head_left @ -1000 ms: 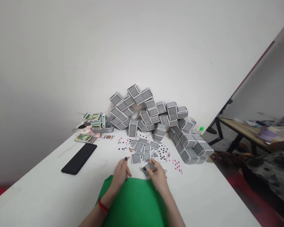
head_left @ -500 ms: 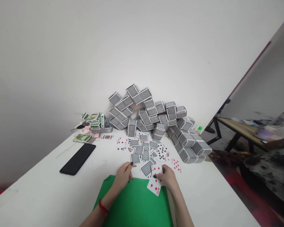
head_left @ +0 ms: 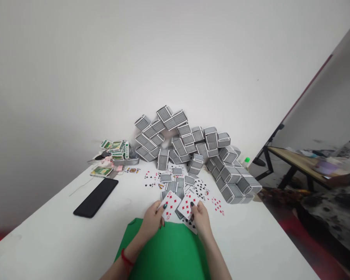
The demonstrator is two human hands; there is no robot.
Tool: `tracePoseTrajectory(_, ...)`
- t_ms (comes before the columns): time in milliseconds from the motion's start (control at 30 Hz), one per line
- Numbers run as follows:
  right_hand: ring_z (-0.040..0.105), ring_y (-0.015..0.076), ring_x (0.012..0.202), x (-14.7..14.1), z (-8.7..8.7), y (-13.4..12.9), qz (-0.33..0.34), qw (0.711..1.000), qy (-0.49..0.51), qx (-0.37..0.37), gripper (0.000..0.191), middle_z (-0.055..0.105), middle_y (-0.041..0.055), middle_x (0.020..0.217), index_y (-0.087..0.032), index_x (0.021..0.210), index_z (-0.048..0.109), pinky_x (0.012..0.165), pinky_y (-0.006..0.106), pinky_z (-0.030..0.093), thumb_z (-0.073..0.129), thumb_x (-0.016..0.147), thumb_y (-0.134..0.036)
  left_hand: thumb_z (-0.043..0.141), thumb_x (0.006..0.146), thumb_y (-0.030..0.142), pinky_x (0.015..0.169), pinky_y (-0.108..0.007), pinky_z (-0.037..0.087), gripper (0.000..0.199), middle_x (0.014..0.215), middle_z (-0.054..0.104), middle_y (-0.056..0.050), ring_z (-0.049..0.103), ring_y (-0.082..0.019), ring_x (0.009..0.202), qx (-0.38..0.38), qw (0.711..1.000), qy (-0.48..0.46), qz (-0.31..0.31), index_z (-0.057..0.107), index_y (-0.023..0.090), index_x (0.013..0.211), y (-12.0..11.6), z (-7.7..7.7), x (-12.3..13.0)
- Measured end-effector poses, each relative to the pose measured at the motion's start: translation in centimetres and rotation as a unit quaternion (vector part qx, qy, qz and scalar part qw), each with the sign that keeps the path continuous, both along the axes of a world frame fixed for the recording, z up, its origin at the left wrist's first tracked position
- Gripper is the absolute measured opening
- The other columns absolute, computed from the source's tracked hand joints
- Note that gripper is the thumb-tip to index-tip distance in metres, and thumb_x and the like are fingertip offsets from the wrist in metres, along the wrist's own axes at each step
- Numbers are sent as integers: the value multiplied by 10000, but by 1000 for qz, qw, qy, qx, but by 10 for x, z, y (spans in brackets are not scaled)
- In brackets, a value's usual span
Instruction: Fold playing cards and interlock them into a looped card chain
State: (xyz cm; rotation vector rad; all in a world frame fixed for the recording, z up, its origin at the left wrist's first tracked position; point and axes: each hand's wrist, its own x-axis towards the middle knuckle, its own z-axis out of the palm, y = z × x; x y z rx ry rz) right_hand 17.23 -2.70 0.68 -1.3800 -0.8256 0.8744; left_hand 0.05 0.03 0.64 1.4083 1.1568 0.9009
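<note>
My left hand (head_left: 152, 218) pinches the six of diamonds (head_left: 171, 203) by its lower left edge, face up. In my right hand (head_left: 200, 218) another red diamond card (head_left: 188, 206) is held by its right side, tilted the other way. The two cards sit side by side, close together. Behind and beneath them, grey-backed cards (head_left: 170, 187) lie scattered, mixed with face-up black-suit cards (head_left: 202, 188). Under my right hand a black-suit card (head_left: 190, 224) lies partly covered. Red diamond cards (head_left: 217, 206) rest flat to the right.
Folded grey card boxes (head_left: 179, 146) stand stacked against the wall. A black phone (head_left: 96, 197) lies left, near green card packs (head_left: 116, 146). Green cloth (head_left: 163, 252) covers the table's near edge. A green-capped bottle (head_left: 245, 162) stands behind the stack; a person (head_left: 335, 210) is at the right.
My left hand, holding no card before, now grips the six of diamonds. My right hand has moved slightly back and left and holds a different-looking diamond card.
</note>
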Motion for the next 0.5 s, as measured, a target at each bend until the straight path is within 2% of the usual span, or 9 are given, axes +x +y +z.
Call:
tracePoseTrajectory(67,337,85,344,2,-8,3,-7,1000,-15,-15,277,386,-108,401,-212,703,436,347,191,255,589,640,-434,433,738,456,396,-215,298,290,351,376,83,383,-103,338,26,999,14,14,456,193,618,3,2,-3)
tracePoseTrajectory(167,280,73,322,-1,-13,4,82,996,-9,-29,296,351,-115,391,-213,687,427,336,186,203,565,662,-474,499,704,452,396,-215,292,292,398,413,72,379,-91,348,34,998,31,-29,503,175,611,3,6,-6)
tracePoseTrajectory(267,276,68,336,-8,-9,2,148,989,0,-18,362,353,-92,406,-205,592,413,345,192,193,524,701,-531,536,690,409,383,-204,290,302,487,482,72,385,-78,341,20,999,17,-39,566,167,867,0,7,-6)
tracePoseTrajectory(367,310,81,336,-15,-6,-2,159,987,18,-22,404,394,-73,408,-203,581,431,351,202,213,482,721,-579,548,691,369,388,-201,308,407,539,516,66,392,-70,342,14,999,-9,-44,530,174,1048,-1,8,-5)
tracePoseTrajectory(500,340,94,298,-20,-7,-3,159,986,20,-32,474,406,-55,350,-198,527,446,344,215,234,437,724,-629,571,679,335,408,-209,339,417,534,535,50,423,-88,379,10,997,-38,-68,531,157,1054,0,11,-6)
